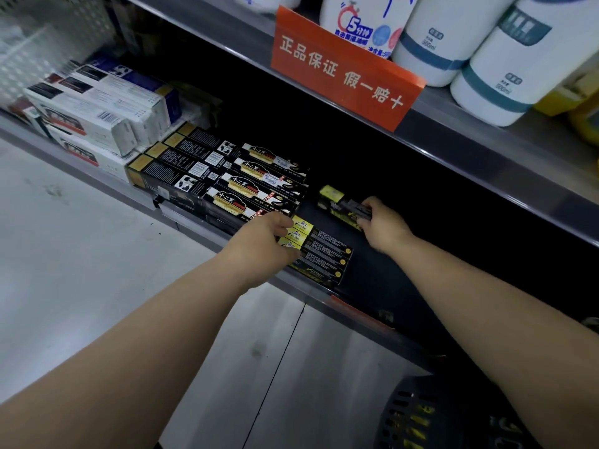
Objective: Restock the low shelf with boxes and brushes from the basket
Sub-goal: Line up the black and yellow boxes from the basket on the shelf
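On the low shelf [382,286] lies a small stack of black-and-yellow boxes [324,251] near the front edge. My left hand [262,241] grips the stack's left end, fingers curled over it. Further back, my right hand [382,225] holds the near end of another black-and-yellow box [340,202] that lies on the shelf floor. The dark basket [431,416] stands on the floor at the bottom right, with yellow packaging showing through its slots.
Rows of black boxes [227,176] fill the shelf left of my hands, and white boxes [97,105] lie further left. An orange sign [343,72] hangs from the upper shelf, which carries white bottles [505,66]. The shelf's back is dark.
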`<state>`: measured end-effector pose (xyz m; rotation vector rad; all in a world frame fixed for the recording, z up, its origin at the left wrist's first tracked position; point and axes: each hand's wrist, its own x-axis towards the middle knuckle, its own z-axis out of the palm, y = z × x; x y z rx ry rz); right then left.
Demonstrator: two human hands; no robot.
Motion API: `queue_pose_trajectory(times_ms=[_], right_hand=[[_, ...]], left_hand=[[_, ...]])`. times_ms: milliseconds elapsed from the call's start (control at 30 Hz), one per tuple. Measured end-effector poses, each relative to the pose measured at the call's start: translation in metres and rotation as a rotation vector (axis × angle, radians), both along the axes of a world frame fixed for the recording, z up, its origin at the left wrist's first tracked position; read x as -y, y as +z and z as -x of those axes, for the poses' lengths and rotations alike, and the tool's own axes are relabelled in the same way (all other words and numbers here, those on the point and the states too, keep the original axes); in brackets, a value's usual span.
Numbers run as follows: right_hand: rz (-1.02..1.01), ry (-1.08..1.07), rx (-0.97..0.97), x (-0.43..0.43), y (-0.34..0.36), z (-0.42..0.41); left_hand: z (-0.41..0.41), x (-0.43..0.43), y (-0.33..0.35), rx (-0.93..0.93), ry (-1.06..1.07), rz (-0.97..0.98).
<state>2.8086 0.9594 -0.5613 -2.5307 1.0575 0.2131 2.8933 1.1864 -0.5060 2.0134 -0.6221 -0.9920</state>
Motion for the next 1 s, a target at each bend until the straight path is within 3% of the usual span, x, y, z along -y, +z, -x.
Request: queue_pose_trajectory(times_ms=[200,400,533,700,833,1000], right_hand=[[-0.147,0.034,-0.189,-0.023,-0.033,-0.003],[-0.121,0.135,-0.276,-0.027,0.005,-0.003],[-0.184,0.196,-0.141,-0.033,0.073,0.013],[-0.404,0.092,0.133,-0.056,0.146,0.084],[-0.417,0.008,0.325,-0.070,0.179,0.161],[-0.442,-0.163,0.476,-0.072,0.190,0.255]], left_hand=[[0.000,0.000,0.004,-0.020,-0.004,0.003],[0.011,0.002,0.022,-0.029,-0.013,0.067],[0.036,0.011,0.042,0.037,-0.111,0.140],[0.087,0.021,0.070,0.122,-0.299,0.247],[0.128,0.018,0.081,0.374,-0.501,0.323],[0.175,0.010,0.092,0.556,-0.716,0.457]])
